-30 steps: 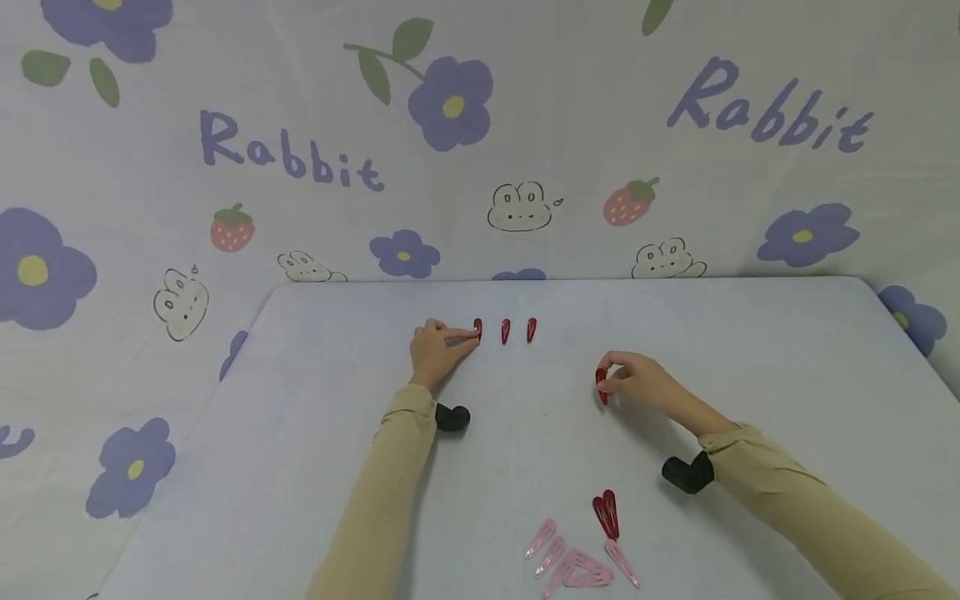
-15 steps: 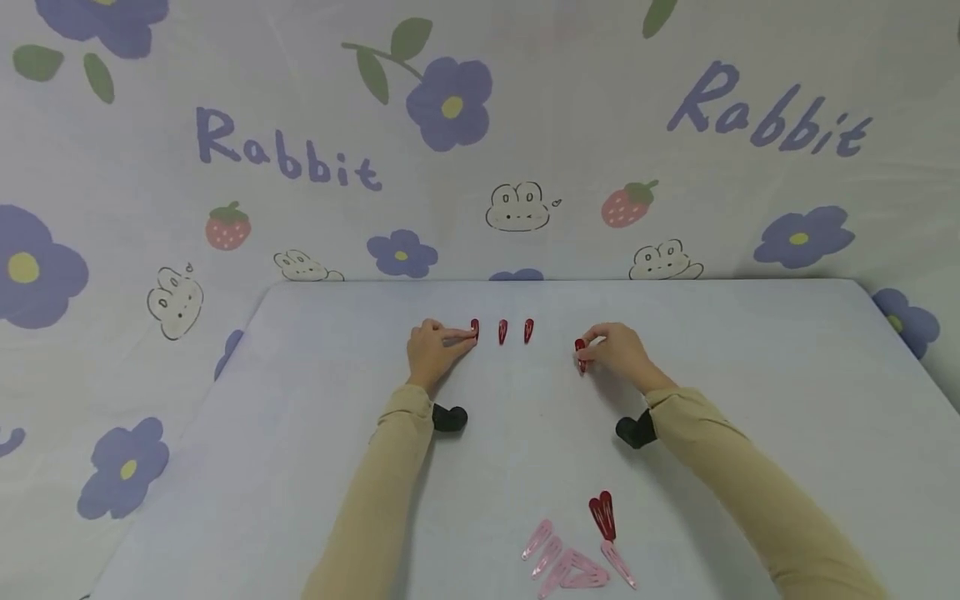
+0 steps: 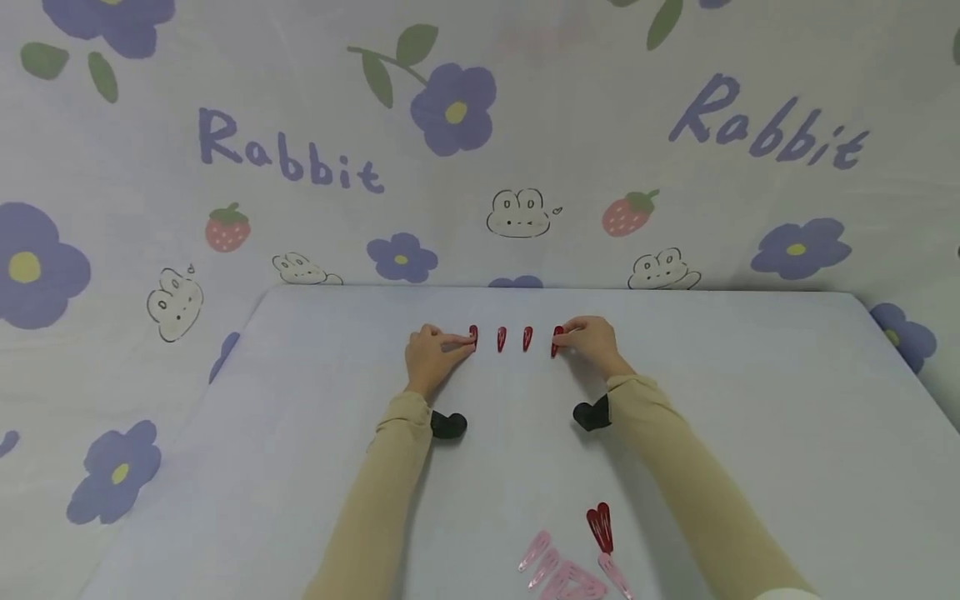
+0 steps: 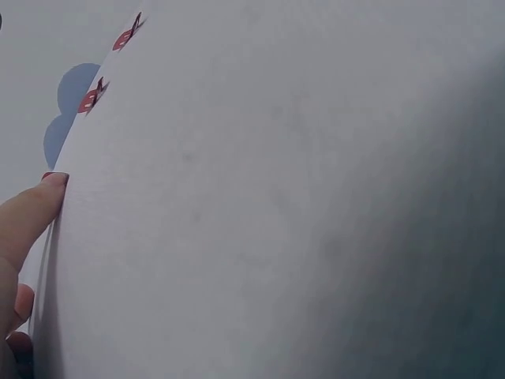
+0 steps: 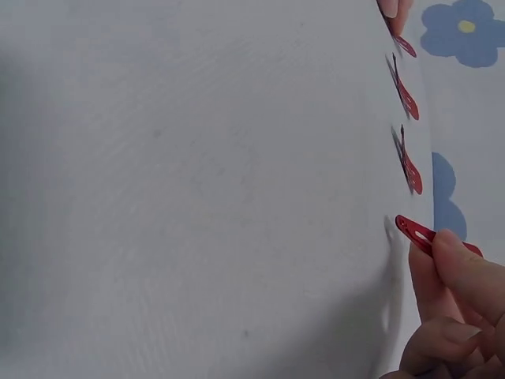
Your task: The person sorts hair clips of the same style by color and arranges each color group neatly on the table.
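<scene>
Near the table's far edge, my left hand (image 3: 431,358) has thumb and index finger at the leftmost red snap hair clip (image 3: 473,335), pinching it against the table. My right hand (image 3: 595,342) pinches another red hair clip (image 5: 412,230) by one end between thumb and finger; the right wrist view shows its other end sticking out free. Two red hair clips (image 3: 502,339) (image 3: 527,338) lie between the hands, side by side and roughly parallel. In the left wrist view the fingertip (image 4: 55,180) hides most of its clip.
Toward the near edge lie two overlapping red clips (image 3: 600,527) and several pink clips (image 3: 535,551), one pink clip (image 3: 615,575) touching the red pair. A black wrist-camera mount (image 3: 592,412) juts from each sleeve. Behind the white table (image 3: 300,467) hangs a patterned cloth (image 3: 517,212).
My right hand has moved left and away from me with its red clip, up to the right end of the row. The left hand has stayed at the leftmost clip.
</scene>
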Motion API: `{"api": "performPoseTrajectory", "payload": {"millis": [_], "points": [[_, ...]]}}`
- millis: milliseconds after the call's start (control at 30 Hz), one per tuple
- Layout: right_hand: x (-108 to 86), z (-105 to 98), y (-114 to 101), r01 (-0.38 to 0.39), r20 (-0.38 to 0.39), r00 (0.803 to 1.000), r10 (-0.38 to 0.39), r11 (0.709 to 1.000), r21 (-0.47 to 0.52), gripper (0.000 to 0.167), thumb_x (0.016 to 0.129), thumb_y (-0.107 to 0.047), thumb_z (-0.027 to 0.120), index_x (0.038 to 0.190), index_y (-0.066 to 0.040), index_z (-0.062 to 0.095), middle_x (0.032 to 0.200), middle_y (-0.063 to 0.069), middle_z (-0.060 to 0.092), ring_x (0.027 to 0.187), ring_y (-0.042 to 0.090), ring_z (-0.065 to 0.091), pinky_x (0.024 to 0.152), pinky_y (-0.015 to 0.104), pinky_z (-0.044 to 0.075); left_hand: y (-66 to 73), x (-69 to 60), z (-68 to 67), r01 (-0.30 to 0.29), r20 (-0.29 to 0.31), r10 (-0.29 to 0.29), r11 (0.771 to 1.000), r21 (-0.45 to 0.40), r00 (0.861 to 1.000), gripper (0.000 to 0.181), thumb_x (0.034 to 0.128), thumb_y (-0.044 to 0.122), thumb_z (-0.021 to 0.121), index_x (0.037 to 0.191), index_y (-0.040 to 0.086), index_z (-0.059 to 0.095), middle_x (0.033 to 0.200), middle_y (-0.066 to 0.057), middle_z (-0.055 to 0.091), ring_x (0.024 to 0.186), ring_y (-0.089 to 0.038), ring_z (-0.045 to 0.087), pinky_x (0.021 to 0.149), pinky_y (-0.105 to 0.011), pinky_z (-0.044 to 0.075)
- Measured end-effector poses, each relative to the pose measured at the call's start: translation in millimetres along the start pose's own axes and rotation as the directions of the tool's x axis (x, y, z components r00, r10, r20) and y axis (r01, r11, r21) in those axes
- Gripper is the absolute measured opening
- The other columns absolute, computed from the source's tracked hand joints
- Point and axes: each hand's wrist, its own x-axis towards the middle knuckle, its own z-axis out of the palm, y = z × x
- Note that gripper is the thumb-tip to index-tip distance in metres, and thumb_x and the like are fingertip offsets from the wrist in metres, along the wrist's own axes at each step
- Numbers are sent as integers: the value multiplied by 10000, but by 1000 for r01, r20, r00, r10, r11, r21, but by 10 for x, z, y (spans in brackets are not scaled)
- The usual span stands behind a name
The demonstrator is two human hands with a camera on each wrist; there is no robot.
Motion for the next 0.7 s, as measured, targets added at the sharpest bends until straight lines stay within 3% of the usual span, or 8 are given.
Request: {"api": "performPoseTrajectory", "payload": {"millis": [167,367,700], "points": [[-14,71,-41,58,-23,998,-59,998,-34,212,788,-121,679,918,36,622,809,103,607,685,187,484,596,276,367,-12,-28,-13,-12,0,12,1000,-24,1000,263,739,405,708,896,197,740,899,-81,493,814,-250,409,711,-377,313],[-9,59,-105,127,-24,991,-132,979,-158,206,780,-129,681,920,11,625,839,123,606,715,223,502,597,293,371,-42,17,-5,-29,-1,29,1000,8,1000,296,750,445,681,920,208,736,913,-70,491,825,-246,409,715,-369,315],[-50,112,-64,22,-50,998,-34,972,-233,259,780,-227,687,961,-48,640,890,108,600,760,228,485,605,311,377,-72,-36,7,-9,24,9,1000,3,1000,299,747,451,681,919,212,737,921,-80,490,831,-251,405,723,-376,311]]}}
